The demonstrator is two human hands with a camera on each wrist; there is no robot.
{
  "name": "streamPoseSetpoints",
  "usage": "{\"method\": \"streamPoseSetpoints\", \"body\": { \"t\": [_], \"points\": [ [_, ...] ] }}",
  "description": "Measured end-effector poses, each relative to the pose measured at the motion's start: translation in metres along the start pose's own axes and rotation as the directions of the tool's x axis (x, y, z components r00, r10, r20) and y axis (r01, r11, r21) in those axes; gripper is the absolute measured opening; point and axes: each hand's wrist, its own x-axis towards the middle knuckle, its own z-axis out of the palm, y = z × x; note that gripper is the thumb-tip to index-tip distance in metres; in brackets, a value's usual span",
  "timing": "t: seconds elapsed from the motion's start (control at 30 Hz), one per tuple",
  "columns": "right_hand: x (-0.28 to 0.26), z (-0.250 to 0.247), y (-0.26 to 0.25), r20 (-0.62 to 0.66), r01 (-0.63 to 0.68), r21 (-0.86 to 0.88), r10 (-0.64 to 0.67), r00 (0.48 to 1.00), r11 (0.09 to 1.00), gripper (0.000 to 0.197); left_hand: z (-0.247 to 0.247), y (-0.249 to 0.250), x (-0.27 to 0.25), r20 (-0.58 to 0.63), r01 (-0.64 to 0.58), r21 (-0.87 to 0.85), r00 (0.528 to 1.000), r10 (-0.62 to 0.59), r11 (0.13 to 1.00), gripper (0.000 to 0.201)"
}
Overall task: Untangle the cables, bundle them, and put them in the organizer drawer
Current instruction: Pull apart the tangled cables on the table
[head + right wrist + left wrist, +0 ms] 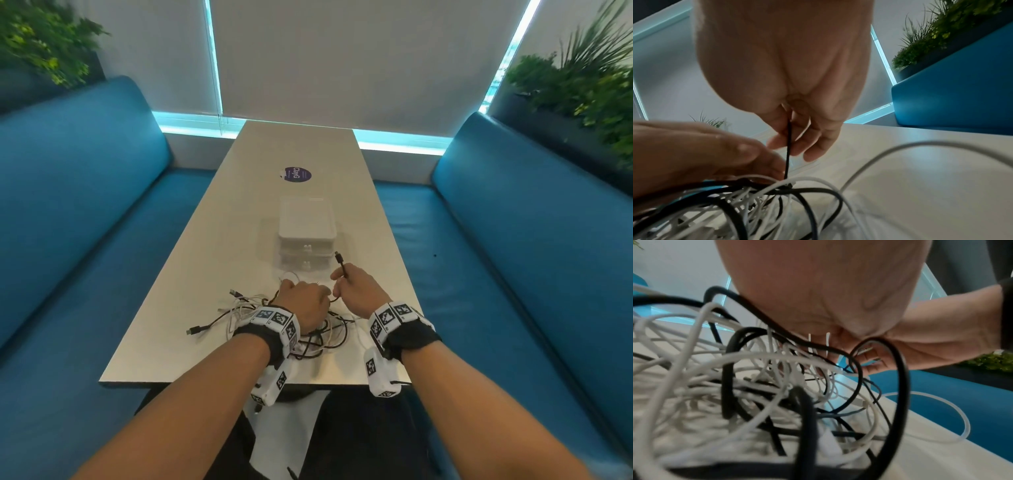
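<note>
A tangle of black and white cables (274, 322) (760, 386) (760, 203) lies on the near end of the white table (212, 246). My left hand (305, 301) (701, 154) sits on top of the pile, its fingers curled into the cables. My right hand (356, 287) (793, 123) grips a thin black cable (342, 265) (788, 149), whose plug end sticks up above the fist. Just beyond the hands stands the clear organizer (306, 236), a stack of drawers, all pushed in.
A round purple sticker (297, 174) lies farther up the table. Blue benches (85, 219) (513, 246) run along both sides, with plants (582, 85) behind them. A loose white cable (900, 155) loops across the table on the right.
</note>
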Motion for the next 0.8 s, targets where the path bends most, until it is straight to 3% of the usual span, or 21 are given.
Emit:
{"method": "streamPoseSetpoints", "body": {
  "t": [0.23, 0.43, 0.47, 0.53, 0.63, 0.8],
  "points": [
    [-0.008, 0.0, -0.02, -0.005, 0.147, 0.069, -0.148, 0.989, 0.987, 0.024, 0.005, 0.008, 0.002, -0.011, 0.056, 0.235, 0.998, -0.055, 0.97, 0.037],
    [-0.011, 0.008, -0.033, -0.063, 0.058, 0.438, -0.034, 0.997, 0.897, 0.025, 0.007, 0.006, -0.003, -0.05, -0.06, 0.229, 0.996, 0.073, 0.972, 0.016],
    [-0.012, 0.009, -0.035, -0.063, 0.083, 0.388, -0.064, 0.996, 0.918, 0.026, 0.006, 0.006, -0.004, -0.056, -0.076, 0.234, 0.994, 0.092, 0.969, 0.015],
    [-0.014, 0.01, -0.032, -0.019, 0.175, 0.072, -0.174, 0.985, 0.982, 0.027, 0.007, 0.002, -0.004, -0.065, -0.101, 0.277, 0.99, 0.123, 0.955, 0.02],
    [-0.016, 0.012, -0.009, 0.043, 0.254, -0.311, -0.254, 0.966, 0.916, 0.029, 0.01, -0.01, -0.004, -0.054, -0.101, 0.358, 0.99, 0.128, 0.928, 0.027],
    [-0.011, -0.003, 0.018, -0.082, 0.117, -0.447, -0.171, 0.982, 0.887, 0.03, 0.018, -0.022, -0.005, -0.08, -0.087, 0.343, 0.989, 0.122, 0.935, 0.032]
  ]
}}
